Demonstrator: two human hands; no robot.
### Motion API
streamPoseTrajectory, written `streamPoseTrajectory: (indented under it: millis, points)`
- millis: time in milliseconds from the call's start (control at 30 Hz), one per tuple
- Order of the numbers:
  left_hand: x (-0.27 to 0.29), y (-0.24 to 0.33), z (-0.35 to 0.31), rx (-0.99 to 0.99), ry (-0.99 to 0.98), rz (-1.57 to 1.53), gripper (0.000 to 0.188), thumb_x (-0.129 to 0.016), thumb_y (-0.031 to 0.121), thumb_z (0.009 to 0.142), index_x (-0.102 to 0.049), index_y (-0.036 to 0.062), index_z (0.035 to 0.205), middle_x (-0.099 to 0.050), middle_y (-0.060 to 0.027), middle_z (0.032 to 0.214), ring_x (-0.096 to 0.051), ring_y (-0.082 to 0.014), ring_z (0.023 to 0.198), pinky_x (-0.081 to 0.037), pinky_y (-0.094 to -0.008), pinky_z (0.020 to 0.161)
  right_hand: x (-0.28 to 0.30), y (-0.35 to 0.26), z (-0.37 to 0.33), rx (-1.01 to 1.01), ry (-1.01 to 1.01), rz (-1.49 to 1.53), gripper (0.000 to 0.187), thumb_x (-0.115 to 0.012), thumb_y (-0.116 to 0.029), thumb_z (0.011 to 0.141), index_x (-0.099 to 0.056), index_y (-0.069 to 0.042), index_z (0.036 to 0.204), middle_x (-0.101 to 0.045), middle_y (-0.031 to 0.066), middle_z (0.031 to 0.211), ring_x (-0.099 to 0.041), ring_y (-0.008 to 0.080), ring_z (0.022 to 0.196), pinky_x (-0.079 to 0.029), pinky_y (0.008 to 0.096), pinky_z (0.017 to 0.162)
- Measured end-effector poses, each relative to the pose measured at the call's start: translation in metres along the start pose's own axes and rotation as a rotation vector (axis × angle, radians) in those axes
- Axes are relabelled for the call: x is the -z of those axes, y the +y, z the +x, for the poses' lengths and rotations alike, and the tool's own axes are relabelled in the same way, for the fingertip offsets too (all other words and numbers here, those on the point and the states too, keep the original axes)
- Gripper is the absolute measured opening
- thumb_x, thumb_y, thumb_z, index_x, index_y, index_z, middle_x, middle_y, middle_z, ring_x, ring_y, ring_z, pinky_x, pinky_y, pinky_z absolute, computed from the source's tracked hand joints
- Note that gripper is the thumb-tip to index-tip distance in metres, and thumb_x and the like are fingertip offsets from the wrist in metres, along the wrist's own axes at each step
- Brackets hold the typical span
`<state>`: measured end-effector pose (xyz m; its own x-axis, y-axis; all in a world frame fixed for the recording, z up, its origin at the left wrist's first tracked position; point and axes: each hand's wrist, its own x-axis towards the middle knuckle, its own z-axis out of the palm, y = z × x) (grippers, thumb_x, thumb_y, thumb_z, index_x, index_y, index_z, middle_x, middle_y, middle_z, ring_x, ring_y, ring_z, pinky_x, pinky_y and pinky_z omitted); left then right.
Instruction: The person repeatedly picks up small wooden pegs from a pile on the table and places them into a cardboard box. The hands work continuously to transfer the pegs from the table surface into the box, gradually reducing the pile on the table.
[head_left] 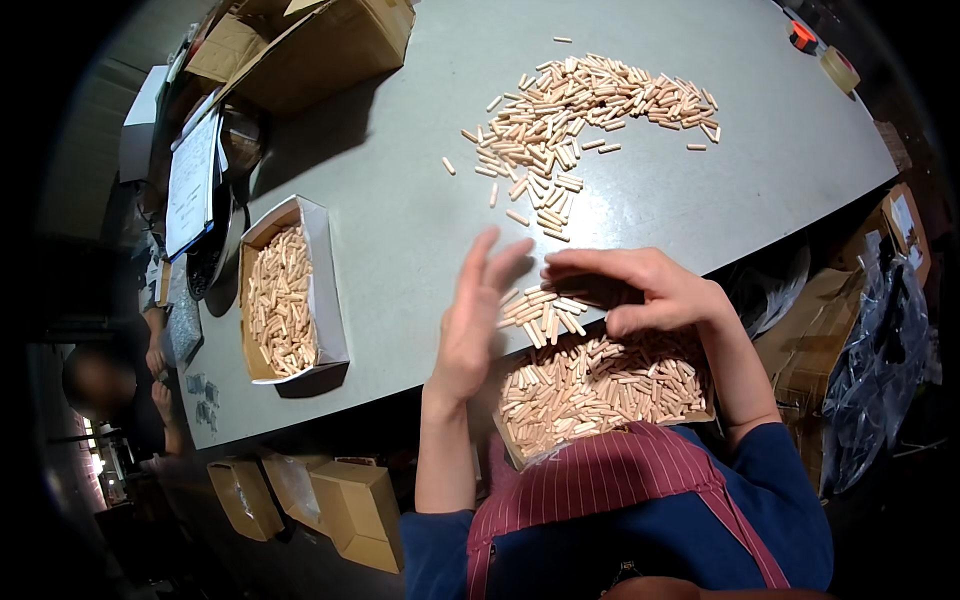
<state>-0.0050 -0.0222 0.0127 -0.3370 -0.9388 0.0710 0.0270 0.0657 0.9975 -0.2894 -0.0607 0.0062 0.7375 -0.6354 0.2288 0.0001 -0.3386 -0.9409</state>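
Note:
Several short wooden dowels (545, 316) lie at the table's near edge, between my two hands. My left hand (474, 315) is beside them on the left, fingers stretched out and slightly blurred. Over their right side arches my right hand (645, 288), its fingers extended and the thumb apart. Neither hand is closed around anything. Just below the edge, a box full of dowels (605, 390) sits against my apron; its upper right part is shaded by my right arm. Farther out on the table, a loose curved heap of dowels (560, 110) is spread.
A white box of dowels (328, 290) stands on the left of the grey table (400, 200). Behind it are a clipboard with papers (195, 180) and a large cardboard box (320, 60). A tape roll (839, 71) lies far right. Another person's hand (162, 400) shows beyond the left edge.

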Motion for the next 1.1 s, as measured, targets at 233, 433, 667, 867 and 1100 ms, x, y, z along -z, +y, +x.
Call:
streamPoseTrajectory:
  millis: [233,433,667,867,1100]
  points:
    - [-0.007,0.006,-0.013,0.168,-0.301,-0.228,0.085,-0.042,0.058,0.117,-0.023,-0.0016,0.174,-0.062,-0.0238,0.155,-0.057,-0.0329,0.147,-0.041,-0.0449,0.125,0.006,-0.001,-0.008,-0.096,-0.146,0.628,0.104,-0.081,-0.068,0.093,-0.057,0.016,0.150,-0.075,0.0274,0.133,-0.074,0.0339,0.126,-0.057,0.0451,0.111]
    - [0.004,-0.009,-0.006,0.068,0.086,-0.446,0.058,-0.037,0.039,0.121,-0.052,-0.0080,0.151,-0.068,-0.0283,0.142,-0.064,-0.0352,0.137,-0.046,-0.0482,0.122,0.001,0.010,-0.015,-0.080,0.414,0.614,0.055,-0.051,-0.041,0.119,-0.069,0.009,0.131,-0.081,0.0188,0.111,-0.081,0.0257,0.101,-0.065,0.0364,0.092]
    - [0.005,-0.016,0.058,-0.091,0.158,0.694,0.086,-0.061,0.049,0.110,-0.032,-0.0102,0.165,-0.031,-0.0362,0.172,-0.027,-0.0483,0.163,-0.026,-0.0584,0.132,0.003,0.014,0.002,0.029,0.844,0.734,0.049,-0.045,-0.032,0.120,-0.051,0.006,0.150,-0.064,0.0249,0.143,-0.068,0.0350,0.131,-0.055,0.0456,0.114]
    - [-0.025,-0.029,0.125,-0.309,-0.010,1.288,0.113,-0.069,0.072,0.097,-0.023,0.0022,0.174,-0.015,-0.0334,0.180,-0.004,-0.0589,0.166,-0.008,-0.0806,0.126,0.008,0.019,-0.001,0.074,0.892,0.802,0.049,-0.047,-0.032,0.120,-0.049,0.005,0.153,-0.061,0.0236,0.147,-0.063,0.0335,0.136,-0.049,0.0461,0.118]
    - [-0.036,-0.046,0.173,-0.377,-0.048,1.397,0.091,-0.058,0.077,0.100,-0.040,0.0262,0.173,-0.030,-0.0141,0.182,-0.016,-0.0478,0.169,-0.008,-0.0822,0.126,0.011,0.027,0.001,0.147,0.920,0.728,0.041,-0.053,-0.027,0.117,-0.063,0.005,0.141,-0.068,0.0190,0.140,-0.061,0.0297,0.138,-0.042,0.0436,0.124]
